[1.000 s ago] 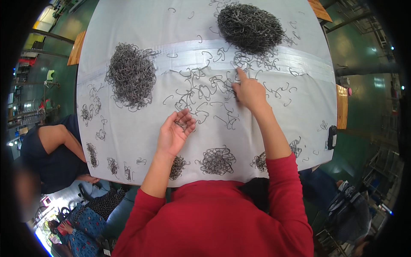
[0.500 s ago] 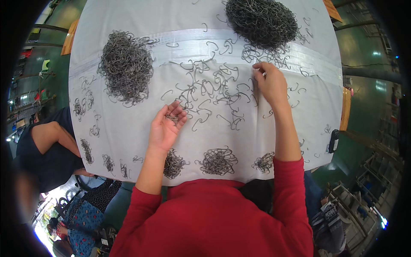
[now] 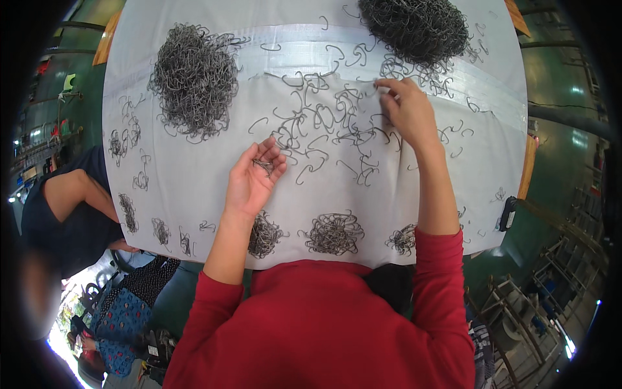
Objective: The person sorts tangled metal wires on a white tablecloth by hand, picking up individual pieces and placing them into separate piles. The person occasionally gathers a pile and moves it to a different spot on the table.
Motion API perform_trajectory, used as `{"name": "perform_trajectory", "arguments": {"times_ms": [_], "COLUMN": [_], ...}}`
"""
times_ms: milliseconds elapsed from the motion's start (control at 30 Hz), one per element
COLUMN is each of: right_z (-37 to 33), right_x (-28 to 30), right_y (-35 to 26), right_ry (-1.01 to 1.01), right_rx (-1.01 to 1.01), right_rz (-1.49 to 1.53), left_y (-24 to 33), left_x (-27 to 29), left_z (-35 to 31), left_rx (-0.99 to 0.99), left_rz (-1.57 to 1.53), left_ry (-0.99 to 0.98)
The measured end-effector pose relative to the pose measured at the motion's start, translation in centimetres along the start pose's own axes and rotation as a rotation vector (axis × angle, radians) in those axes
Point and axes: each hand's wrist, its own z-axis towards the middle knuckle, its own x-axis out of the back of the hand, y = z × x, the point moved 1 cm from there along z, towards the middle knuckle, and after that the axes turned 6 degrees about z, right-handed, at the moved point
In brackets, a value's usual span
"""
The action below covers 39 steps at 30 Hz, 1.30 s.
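My left hand (image 3: 258, 174) is palm up, with its fingers curled around several small dark wire hooks (image 3: 263, 166). It hovers over the near left side of the loose scatter of curved wire hooks (image 3: 324, 118) in the middle of the table. Farther right, my right hand (image 3: 408, 109) reaches palm down over the scatter's far right edge. Its thumb and fingers are bent toward each other; anything between the fingertips is too blurred to make out. Beyond that hand rises a large dark heap of hooks (image 3: 418, 29). Another big heap (image 3: 195, 81) lies at the far left.
Along the near edge are smaller piles of hooks: one by my left forearm (image 3: 264, 236), one in the middle (image 3: 335, 233), one by my right forearm (image 3: 403, 240). A black box-shaped object (image 3: 508, 214) sits at the right edge. Another person's arm (image 3: 87, 202) is at the left.
My right hand has shifted slightly left relative to the scattered hooks. My left hand stays cupped around its hooks. The whole view has shifted a little.
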Motion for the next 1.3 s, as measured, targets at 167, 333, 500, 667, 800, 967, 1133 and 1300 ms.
{"name": "perform_trajectory", "arguments": {"times_ms": [167, 333, 500, 667, 800, 967, 1133, 1300], "right_z": [-1.0, -2.2, -4.9, -7.8, -9.6, -10.5, -10.7, -10.4], "right_x": [0.9, 1.4, 2.3, 1.9, 1.4, 1.0, 0.8, 1.1], "right_y": [-0.3, 0.1, 0.0, -0.3, 0.0, 0.1, 0.7, 0.3], "right_ry": [-0.123, -0.115, -0.201, -0.388, -0.654, -0.785, -0.675, -0.429], "right_rx": [-0.034, -0.019, -0.086, -0.099, -0.117, -0.277, -0.281, -0.312], "right_rz": [0.029, 0.000, 0.059, 0.075, 0.175, 0.218, 0.373, 0.293], "left_y": [0.1, -0.2, -2.0, -3.8, -2.4, 1.8, 2.6, 1.4], "left_x": [-0.2, -0.3, -1.4, -1.5, -1.2, -0.1, 0.5, 1.7], "left_z": [-0.7, -1.7, -3.3, -3.8, -2.5, -1.9, -2.6, -3.6], "left_rx": [0.003, 0.031, 0.223, 0.380, 0.236, 0.007, -0.029, 0.000], "left_rz": [-0.003, 0.023, 0.194, 0.252, 0.252, 0.168, 0.097, 0.062], "left_ry": [0.003, -0.001, 0.005, -0.067, 0.019, -0.046, -0.040, 0.016]}}
